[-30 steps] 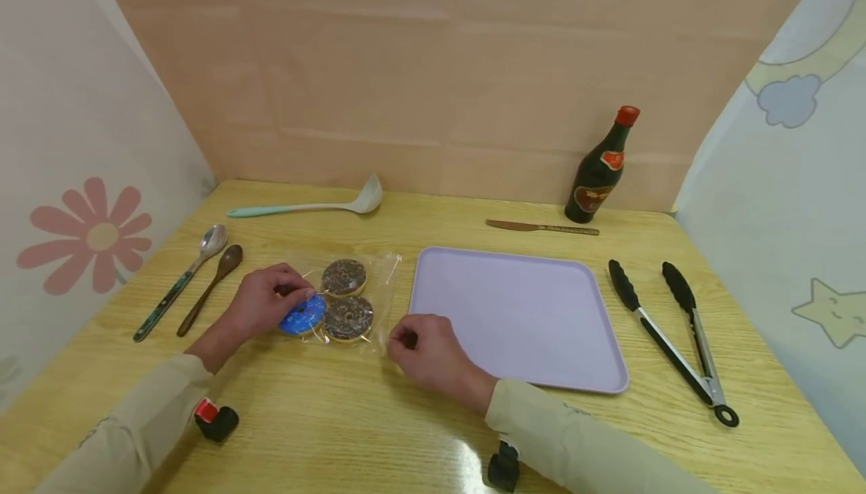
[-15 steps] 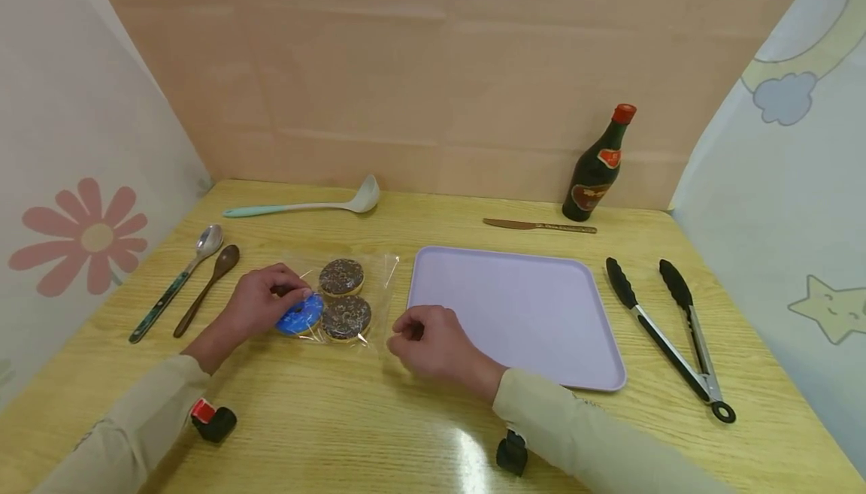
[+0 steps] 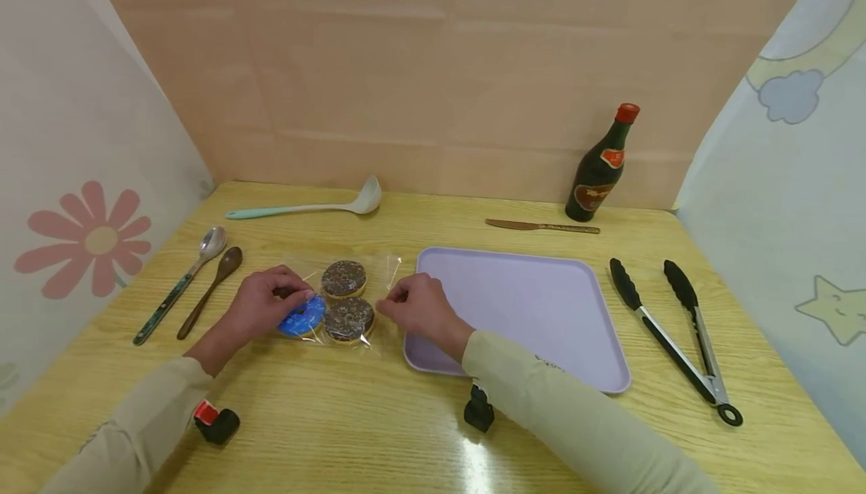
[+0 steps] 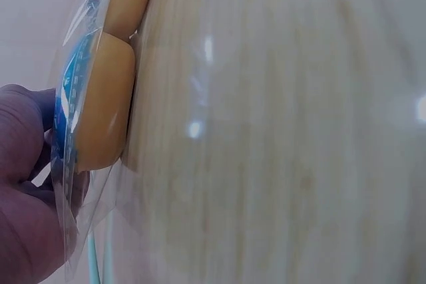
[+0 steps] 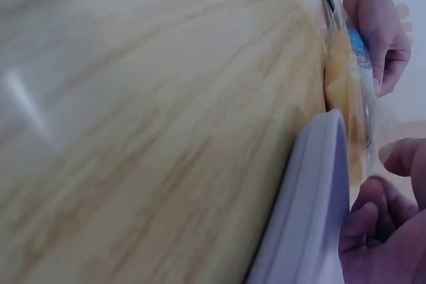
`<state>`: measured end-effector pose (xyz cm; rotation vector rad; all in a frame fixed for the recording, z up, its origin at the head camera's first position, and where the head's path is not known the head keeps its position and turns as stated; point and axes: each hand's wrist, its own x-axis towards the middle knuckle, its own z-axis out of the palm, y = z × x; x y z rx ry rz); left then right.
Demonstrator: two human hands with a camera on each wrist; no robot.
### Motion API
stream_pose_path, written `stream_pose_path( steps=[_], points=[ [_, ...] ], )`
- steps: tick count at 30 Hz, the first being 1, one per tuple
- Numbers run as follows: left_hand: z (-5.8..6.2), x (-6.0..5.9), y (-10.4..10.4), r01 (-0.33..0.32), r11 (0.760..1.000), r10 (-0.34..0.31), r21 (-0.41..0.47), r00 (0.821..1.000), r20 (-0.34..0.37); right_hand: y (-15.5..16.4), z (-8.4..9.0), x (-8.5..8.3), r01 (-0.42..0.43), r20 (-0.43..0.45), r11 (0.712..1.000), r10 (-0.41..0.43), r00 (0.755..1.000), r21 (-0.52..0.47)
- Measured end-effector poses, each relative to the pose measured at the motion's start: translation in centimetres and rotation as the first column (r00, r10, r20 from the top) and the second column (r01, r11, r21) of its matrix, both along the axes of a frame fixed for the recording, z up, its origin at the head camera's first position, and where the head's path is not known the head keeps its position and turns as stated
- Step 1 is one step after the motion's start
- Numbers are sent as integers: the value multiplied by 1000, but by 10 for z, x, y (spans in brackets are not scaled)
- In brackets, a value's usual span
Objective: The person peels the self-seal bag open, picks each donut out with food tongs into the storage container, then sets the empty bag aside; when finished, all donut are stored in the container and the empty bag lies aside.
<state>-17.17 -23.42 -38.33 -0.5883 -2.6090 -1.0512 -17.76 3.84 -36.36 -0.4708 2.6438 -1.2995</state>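
A clear plastic bag (image 3: 386, 272) on the table holds a blue-iced donut (image 3: 302, 316) and two chocolate donuts (image 3: 349, 319) with sprinkles. At its left side, my left hand (image 3: 267, 302) pinches the bag beside the blue donut. The left wrist view shows the plastic passing between thumb (image 4: 26, 108) and fingers. My right hand (image 3: 426, 310) hovers at the bag's right edge, over the left rim of a lilac tray (image 3: 514, 313). Its thumb (image 5: 399, 154) and bent fingers (image 5: 374, 211) stand apart in the right wrist view.
Left of the bag lie a metal spoon (image 3: 177, 283) and a wooden spoon (image 3: 216, 283). Behind are a ladle (image 3: 318, 207), a knife (image 3: 541, 225) and an upright dark bottle (image 3: 595, 174). Spread tongs (image 3: 676, 340) lie right of the tray.
My right hand has moved forward and slightly left, from beside the tray's front left part to the bag's right edge. The left hand keeps its pinch; the bag stays put.
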Motion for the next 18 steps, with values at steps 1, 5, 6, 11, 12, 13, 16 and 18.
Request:
stream_pose_path(
  steps=[1,5,6,11,12,13,16,18],
  points=[
    [1,0,0,0,1000,0,2,1000,2,0,0,-1,-7,-5,1000,7,1000,-3],
    [3,1,2,-2,1000,2,3,1000,0,4,-2,0,-28,-33,999,26,999,-39],
    [3,1,2,-2,1000,2,2,1000,-1,6,-2,0,-26,-35,999,24,999,-46],
    [3,1,3,-3,1000,3,-7,1000,6,12,-6,2,-2,-72,999,-2,997,-54],
    [3,1,4,-6,1000,6,-10,1000,8,14,-7,2,5,-80,999,-9,997,-52],
    [3,2,4,-8,1000,9,-12,1000,9,15,-8,2,9,-90,999,-14,996,-53],
    [3,2,4,-11,1000,12,-13,1000,8,18,-9,3,24,-99,998,-29,995,-50],
    [3,2,4,-11,1000,11,-13,1000,8,21,-9,3,36,-94,998,-40,995,-45]
  ],
)
